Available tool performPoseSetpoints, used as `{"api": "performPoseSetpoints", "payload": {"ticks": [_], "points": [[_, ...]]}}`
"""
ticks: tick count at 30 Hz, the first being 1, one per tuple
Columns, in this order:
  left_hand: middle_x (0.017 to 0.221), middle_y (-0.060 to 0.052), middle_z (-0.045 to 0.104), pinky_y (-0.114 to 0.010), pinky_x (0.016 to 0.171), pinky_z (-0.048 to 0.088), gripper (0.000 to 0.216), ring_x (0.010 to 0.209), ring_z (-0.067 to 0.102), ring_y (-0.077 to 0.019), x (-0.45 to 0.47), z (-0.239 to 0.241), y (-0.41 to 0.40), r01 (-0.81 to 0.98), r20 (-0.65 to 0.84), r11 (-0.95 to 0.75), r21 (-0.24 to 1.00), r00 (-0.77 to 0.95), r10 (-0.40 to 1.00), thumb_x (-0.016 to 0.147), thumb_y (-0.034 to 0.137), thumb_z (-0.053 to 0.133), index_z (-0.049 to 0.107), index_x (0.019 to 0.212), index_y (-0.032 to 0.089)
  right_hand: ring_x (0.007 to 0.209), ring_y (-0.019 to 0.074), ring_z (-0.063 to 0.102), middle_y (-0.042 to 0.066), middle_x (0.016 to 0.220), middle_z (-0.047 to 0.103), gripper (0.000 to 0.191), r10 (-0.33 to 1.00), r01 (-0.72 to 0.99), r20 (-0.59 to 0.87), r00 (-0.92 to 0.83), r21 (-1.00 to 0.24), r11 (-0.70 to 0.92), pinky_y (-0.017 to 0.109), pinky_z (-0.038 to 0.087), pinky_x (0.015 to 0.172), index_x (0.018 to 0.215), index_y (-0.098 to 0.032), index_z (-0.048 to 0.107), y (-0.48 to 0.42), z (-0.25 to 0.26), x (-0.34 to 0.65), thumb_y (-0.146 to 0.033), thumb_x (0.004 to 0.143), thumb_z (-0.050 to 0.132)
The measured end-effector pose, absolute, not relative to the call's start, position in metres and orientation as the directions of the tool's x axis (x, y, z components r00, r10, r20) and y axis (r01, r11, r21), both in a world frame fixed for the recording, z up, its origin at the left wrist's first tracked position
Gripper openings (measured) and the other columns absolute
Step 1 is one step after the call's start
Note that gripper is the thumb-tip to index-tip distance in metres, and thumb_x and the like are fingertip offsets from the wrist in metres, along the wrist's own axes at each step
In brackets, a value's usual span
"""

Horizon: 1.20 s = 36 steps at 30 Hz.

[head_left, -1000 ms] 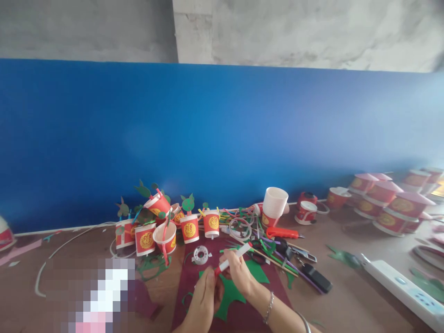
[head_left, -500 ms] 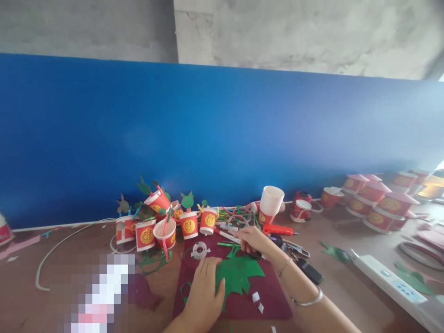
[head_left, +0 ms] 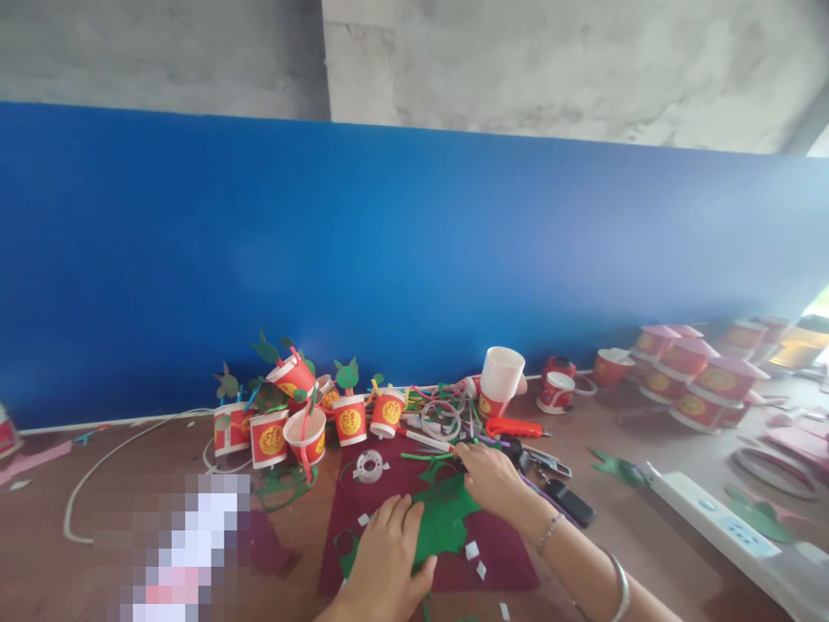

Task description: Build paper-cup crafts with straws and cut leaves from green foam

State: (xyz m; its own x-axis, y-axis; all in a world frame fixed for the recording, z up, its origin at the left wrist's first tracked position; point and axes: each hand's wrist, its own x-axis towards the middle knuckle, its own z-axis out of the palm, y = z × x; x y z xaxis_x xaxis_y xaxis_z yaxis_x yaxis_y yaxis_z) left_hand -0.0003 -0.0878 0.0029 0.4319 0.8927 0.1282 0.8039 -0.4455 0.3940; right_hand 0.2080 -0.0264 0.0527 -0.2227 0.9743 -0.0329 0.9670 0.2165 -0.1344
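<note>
My left hand (head_left: 392, 553) lies palm down with fingers stretched over the left part of a green sheet with jagged, cut-out edges (head_left: 446, 518). My right hand (head_left: 496, 479) is at the sheet's upper right, its fingers curled; a dark shape shows at the fingertips, but I cannot make out what they grip. Beneath the sheet is a dark red mat (head_left: 498, 553). A white and red pen-like stick (head_left: 427, 441) points toward my right fingers. A clear tape ring (head_left: 370, 466) rests on the mat's upper left, and small white scraps (head_left: 472, 549) lie near the sheet.
Red and white paper cups (head_left: 269, 439) with green cut-outs crowd the back left. A tall white cup (head_left: 503, 380), an orange cutter (head_left: 516, 428) and a black key fob (head_left: 570, 503) are behind and right. Further right lie a power strip (head_left: 712, 518) and stacked cups (head_left: 709, 397).
My right hand has moved slightly right and toward me, over the sheet's upper right edge. The green sheet has shifted under my hands. Another white scrap shows beside my left hand.
</note>
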Motion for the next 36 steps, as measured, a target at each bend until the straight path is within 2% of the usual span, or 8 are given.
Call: {"api": "performPoseSetpoints", "payload": {"ticks": [3, 7, 9, 19, 24, 29, 32, 36], "points": [[0.133, -0.013, 0.053, -0.045, 0.104, 0.038, 0.050, 0.124, 0.045, -0.0314, 0.001, 0.003, -0.088, 0.811, 0.114, -0.462, 0.359, 0.454, 0.884, 0.074, 0.027, 0.056, 0.057, 0.122, 0.014, 0.093, 0.0244, 0.060, 0.012, 0.099, 0.068, 0.040, 0.968, 0.934, 0.034, -0.250, -0.254, 0.251, 0.031, 0.040, 0.079, 0.101, -0.013, 0.065, -0.016, 0.057, 0.214, -0.007, 0.065, 0.047], [0.127, -0.012, 0.057, -0.046, 0.099, 0.042, 0.049, 0.118, 0.051, -0.0293, 0.000, 0.003, -0.086, 0.817, 0.176, -0.503, 0.282, 0.472, 0.864, 0.070, 0.008, 0.047, 0.058, 0.117, 0.016, 0.070, 0.0187, 0.056, 0.004, 0.073, 0.067, 0.017, 0.995, 0.558, 0.059, -0.080, -0.824, 0.093, 0.028, 0.041, 0.064, 0.074, -0.016, 0.072, 0.008, 0.069, 0.230, -0.019, 0.068, 0.056], [0.121, -0.011, 0.061, -0.047, 0.097, 0.045, 0.047, 0.113, 0.054, -0.0281, -0.001, 0.002, -0.084, 0.813, 0.239, -0.510, 0.282, 0.455, 0.858, 0.070, 0.006, 0.045, 0.059, 0.113, 0.016, 0.057, 0.0143, 0.049, 0.000, 0.058, 0.061, 0.016, 0.999, 0.451, 0.009, -0.039, -0.892, 0.026, 0.025, 0.037, 0.053, 0.073, -0.016, 0.073, 0.020, 0.074, 0.237, -0.025, 0.067, 0.061], [0.104, -0.010, 0.065, -0.047, 0.094, 0.044, 0.027, 0.102, 0.058, -0.0255, -0.002, 0.009, -0.076, 0.610, 0.294, -0.424, 0.669, 0.307, 0.905, 0.076, 0.015, 0.046, 0.062, 0.097, 0.018, 0.050, 0.0074, 0.037, -0.002, 0.057, 0.046, 0.033, 0.994, 0.114, -0.063, 0.092, -0.991, -0.074, 0.019, 0.026, 0.040, 0.084, -0.011, 0.071, 0.029, 0.079, 0.247, -0.038, 0.066, 0.066], [0.119, -0.016, 0.057, -0.035, 0.083, 0.050, 0.049, 0.095, 0.062, -0.0202, 0.001, 0.015, -0.056, 0.180, 0.081, -0.092, 0.979, 0.067, 0.994, 0.083, 0.039, 0.050, 0.044, 0.126, 0.015, 0.057, 0.0083, 0.043, -0.001, 0.065, 0.051, 0.038, 1.000, -0.130, 0.000, 0.000, -0.991, 0.000, 0.019, 0.031, 0.045, 0.094, -0.014, 0.068, 0.007, 0.081, 0.221, -0.039, 0.066, 0.072], [0.091, -0.005, 0.061, -0.022, 0.047, 0.042, 0.052, 0.055, 0.057, -0.0104, 0.013, 0.042, -0.034, -0.056, -0.109, 0.113, 0.992, 0.068, 0.992, 0.076, 0.054, 0.056, 0.051, 0.112, 0.017, 0.057, 0.0083, 0.047, -0.003, 0.064, 0.054, 0.032, 0.991, -0.361, -0.045, -0.126, -0.928, -0.088, 0.017, 0.034, 0.047, 0.089, -0.018, 0.063, -0.018, 0.079, 0.183, -0.034, 0.065, 0.076], [0.064, 0.004, 0.054, -0.017, 0.044, 0.032, 0.037, 0.047, 0.046, -0.0065, 0.020, 0.052, -0.030, -0.113, -0.078, 0.094, 0.989, 0.143, 0.987, 0.077, 0.052, 0.055, 0.056, 0.084, 0.016, 0.059, 0.0082, 0.052, -0.003, 0.068, 0.058, 0.026, 0.958, -0.461, -0.102, -0.267, -0.859, -0.220, 0.016, 0.037, 0.047, 0.087, -0.019, 0.061, -0.025, 0.076, 0.173, -0.031, 0.068, 0.074], [0.059, 0.004, 0.056, -0.020, 0.044, 0.035, 0.034, 0.045, 0.049, -0.0094, 0.024, 0.050, -0.031, -0.082, -0.062, 0.079, 0.994, 0.195, 0.979, 0.077, 0.047, 0.054, 0.060, 0.093, 0.017, 0.067, 0.0085, 0.058, -0.002, 0.078, 0.063, 0.028, 0.920, -0.455, -0.132, -0.370, -0.838, -0.303, 0.018, 0.045, 0.058, 0.092, -0.019, 0.062, -0.028, 0.073, 0.173, -0.024, 0.067, 0.075]]}}
